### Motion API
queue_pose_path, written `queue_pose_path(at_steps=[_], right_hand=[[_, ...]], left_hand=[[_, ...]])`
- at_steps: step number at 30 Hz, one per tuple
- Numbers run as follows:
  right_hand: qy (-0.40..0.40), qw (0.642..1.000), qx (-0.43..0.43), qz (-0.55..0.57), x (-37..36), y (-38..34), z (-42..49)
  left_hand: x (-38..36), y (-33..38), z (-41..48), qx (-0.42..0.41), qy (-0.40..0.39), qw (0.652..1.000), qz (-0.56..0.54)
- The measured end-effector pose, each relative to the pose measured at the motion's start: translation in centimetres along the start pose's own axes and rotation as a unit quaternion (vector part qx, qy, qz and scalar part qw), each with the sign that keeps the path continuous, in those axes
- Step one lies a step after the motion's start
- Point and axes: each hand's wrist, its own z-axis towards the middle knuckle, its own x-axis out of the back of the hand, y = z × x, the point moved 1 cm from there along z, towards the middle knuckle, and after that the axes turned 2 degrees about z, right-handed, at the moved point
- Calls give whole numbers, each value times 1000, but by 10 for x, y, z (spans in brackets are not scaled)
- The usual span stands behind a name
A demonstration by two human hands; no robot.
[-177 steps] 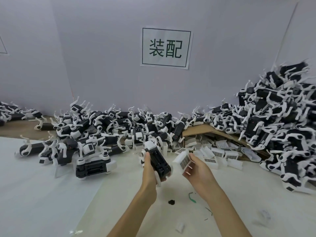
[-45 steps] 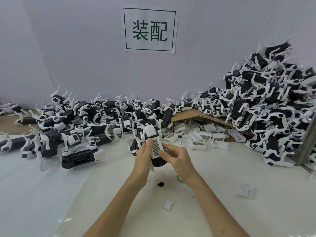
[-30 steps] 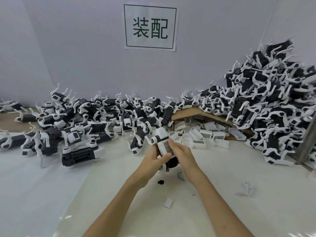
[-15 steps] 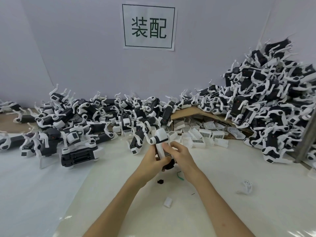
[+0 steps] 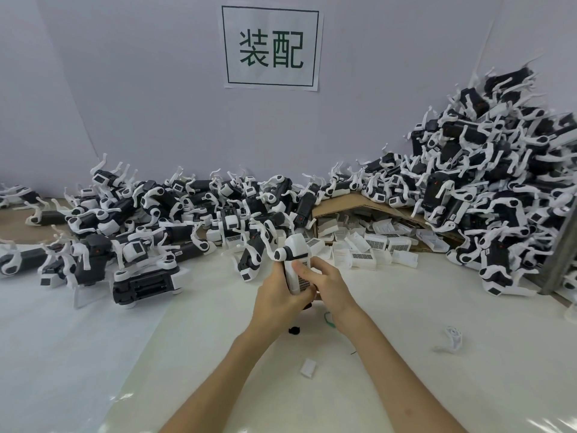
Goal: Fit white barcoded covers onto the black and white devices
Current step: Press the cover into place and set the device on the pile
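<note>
Left hand (image 5: 278, 292) grips the black-and-white plastic device (image 5: 295, 260) upright, steadying it; right hand (image 5: 324, 284) wraps round, thumb pressing the white barcoded cover (image 5: 301, 273), probably seating it.

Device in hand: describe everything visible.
The held device looks like white plastic: rounded cap on top, round hub and thin curved arm upper left. Nearly upright above the table. The left hand grips its left side; right hand grips the right, thumb on the barcoded cover. Lower end hidden.
</note>
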Motion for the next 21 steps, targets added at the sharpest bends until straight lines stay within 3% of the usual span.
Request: queue_pose_path(at_steps=[11, 17, 21], right_hand=[[-94, 994, -26, -50, -5, 0, -3], [-140, 987, -18, -82, -4, 0, -5], [-89, 990, 39, -106, -12, 8, -2]], left_hand=[[8, -2, 4, 55, 79, 995, -38], [14, -1, 4, 119, 89, 964, -220], [16, 4, 2, 129, 90, 949, -274]])
